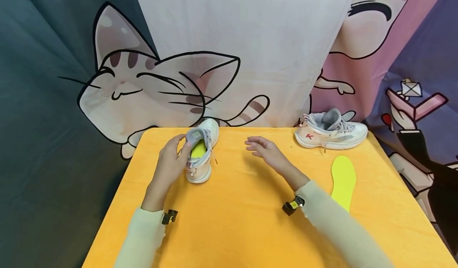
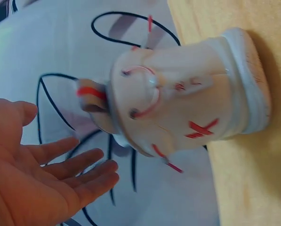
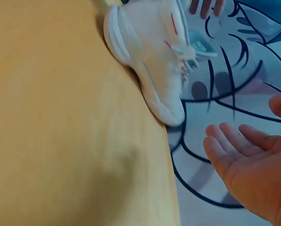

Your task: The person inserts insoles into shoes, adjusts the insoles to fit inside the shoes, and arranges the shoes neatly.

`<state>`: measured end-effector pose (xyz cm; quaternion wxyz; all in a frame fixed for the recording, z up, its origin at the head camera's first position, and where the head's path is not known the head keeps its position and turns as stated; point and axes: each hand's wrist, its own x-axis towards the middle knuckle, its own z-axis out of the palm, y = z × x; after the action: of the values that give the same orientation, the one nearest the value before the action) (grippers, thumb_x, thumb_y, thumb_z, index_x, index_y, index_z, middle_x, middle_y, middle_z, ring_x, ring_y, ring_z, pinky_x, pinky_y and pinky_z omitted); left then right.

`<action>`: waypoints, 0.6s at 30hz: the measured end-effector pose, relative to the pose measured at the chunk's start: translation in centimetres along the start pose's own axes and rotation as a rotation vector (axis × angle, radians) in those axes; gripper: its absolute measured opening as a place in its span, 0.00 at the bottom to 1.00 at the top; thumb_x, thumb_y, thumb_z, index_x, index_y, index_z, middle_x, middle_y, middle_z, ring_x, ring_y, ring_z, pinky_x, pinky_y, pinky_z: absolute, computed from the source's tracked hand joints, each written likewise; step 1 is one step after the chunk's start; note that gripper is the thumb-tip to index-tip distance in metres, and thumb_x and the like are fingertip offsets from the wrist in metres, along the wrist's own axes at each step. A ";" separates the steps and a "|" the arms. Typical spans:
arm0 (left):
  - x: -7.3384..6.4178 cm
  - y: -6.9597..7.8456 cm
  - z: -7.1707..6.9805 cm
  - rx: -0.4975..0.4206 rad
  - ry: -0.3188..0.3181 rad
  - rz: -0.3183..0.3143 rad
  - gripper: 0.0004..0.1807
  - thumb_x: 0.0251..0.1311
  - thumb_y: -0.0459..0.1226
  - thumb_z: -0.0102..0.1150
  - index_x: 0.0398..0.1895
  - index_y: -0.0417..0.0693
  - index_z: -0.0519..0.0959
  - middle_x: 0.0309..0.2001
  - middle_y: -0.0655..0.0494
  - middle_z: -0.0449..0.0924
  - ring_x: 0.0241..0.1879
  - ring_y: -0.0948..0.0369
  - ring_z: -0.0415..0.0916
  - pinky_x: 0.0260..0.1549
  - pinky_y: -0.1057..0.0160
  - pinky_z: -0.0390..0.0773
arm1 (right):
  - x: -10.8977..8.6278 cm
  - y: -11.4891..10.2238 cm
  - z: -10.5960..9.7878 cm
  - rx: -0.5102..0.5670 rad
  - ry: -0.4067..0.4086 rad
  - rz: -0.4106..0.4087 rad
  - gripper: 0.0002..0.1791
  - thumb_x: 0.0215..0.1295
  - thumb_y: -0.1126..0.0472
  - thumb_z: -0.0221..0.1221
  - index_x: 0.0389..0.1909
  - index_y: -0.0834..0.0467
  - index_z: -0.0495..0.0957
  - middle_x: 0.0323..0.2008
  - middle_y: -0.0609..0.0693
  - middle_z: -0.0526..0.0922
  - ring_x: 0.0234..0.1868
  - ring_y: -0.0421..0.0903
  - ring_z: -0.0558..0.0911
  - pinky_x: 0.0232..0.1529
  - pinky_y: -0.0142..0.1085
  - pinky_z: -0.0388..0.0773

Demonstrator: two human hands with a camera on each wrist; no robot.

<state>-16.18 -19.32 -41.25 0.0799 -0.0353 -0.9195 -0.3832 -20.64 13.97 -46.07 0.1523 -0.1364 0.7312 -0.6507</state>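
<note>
A white sneaker (image 1: 202,168) stands on the left of the table with its heel toward me and a yellow-green insole (image 1: 198,149) lying inside. Beside its collar is my left hand (image 1: 171,160), fingers loosely bent. In the left wrist view that left hand (image 2: 51,174) shows its palm, with nothing held and a gap to the shoe's heel (image 2: 178,94). My right hand (image 1: 268,152) hovers over the middle of the table, fingers spread and nothing in them. The right wrist view has the right hand (image 3: 253,160) apart from the sneaker (image 3: 154,56).
A second white sneaker (image 1: 330,131) sits at the back right of the yellow table (image 1: 232,228), toe pointing right. Another yellow-green insole (image 1: 343,180) lies in front of it, partly behind my right sleeve (image 1: 340,224). A printed cloth (image 1: 250,29) hangs behind the table.
</note>
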 end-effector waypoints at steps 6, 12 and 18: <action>-0.6 2.0 0.5 0.061 0.035 0.152 0.30 0.77 0.51 0.50 0.72 0.40 0.71 0.69 0.40 0.73 0.70 0.42 0.69 0.67 0.38 0.70 | -2.0 -0.3 -3.1 -0.203 0.086 -0.071 0.24 0.82 0.60 0.49 0.71 0.69 0.67 0.67 0.69 0.74 0.68 0.65 0.75 0.69 0.55 0.71; -1.0 2.9 1.3 0.157 0.018 0.305 0.29 0.75 0.48 0.55 0.71 0.38 0.71 0.70 0.38 0.72 0.71 0.42 0.68 0.68 0.38 0.69 | -3.6 -0.9 -6.0 -0.465 0.178 -0.080 0.23 0.80 0.58 0.55 0.69 0.64 0.71 0.65 0.63 0.79 0.65 0.60 0.79 0.66 0.54 0.75; -1.3 3.4 2.5 0.245 -0.038 0.460 0.31 0.74 0.48 0.56 0.72 0.39 0.70 0.70 0.38 0.70 0.71 0.42 0.67 0.69 0.39 0.68 | -5.2 -1.3 -8.9 -0.704 0.225 -0.162 0.20 0.77 0.60 0.58 0.64 0.64 0.75 0.61 0.63 0.80 0.62 0.62 0.80 0.64 0.59 0.75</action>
<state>-14.80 -15.12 -40.84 0.1514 -0.2408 -0.9282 -0.2399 -19.39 23.95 -43.59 -0.0371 -0.1654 0.9090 -0.3806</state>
